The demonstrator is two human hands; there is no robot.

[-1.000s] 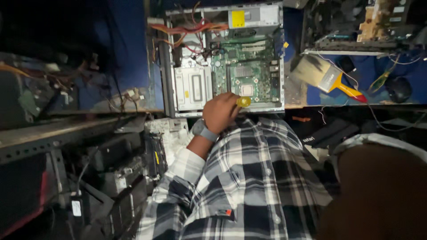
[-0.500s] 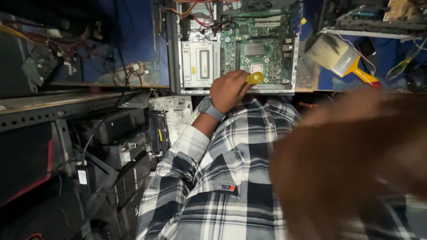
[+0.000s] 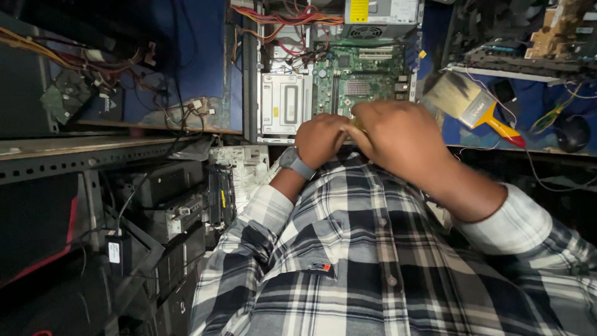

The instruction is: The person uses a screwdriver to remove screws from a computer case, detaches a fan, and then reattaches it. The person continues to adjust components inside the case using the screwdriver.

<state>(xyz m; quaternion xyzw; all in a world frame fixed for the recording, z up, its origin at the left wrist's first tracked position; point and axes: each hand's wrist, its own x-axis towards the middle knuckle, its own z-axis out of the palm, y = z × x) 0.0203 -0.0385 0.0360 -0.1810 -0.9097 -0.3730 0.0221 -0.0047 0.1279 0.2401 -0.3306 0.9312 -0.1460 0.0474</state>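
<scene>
Your left hand [image 3: 320, 138] and right hand [image 3: 398, 140] meet at the near edge of the open grey metal computer case [image 3: 273, 99], closed together around a small yellow object [image 3: 357, 124] that is mostly hidden. Just beyond your knuckles lie the green circuit board [image 3: 360, 81] and a pale metal drive bay [image 3: 285, 102]. A wide yellow-handled paintbrush [image 3: 472, 106] rests on the blue bench to your right.

case [image 3: 252, 74]: matt grey metal | board [image 3: 360, 78]: green laminate | brush [image 3: 476, 107]: pale bristles, glossy yellow-red handle | shirt [image 3: 373, 261]: checked cloth | watch [image 3: 297, 164]: matt grey strap
</scene>
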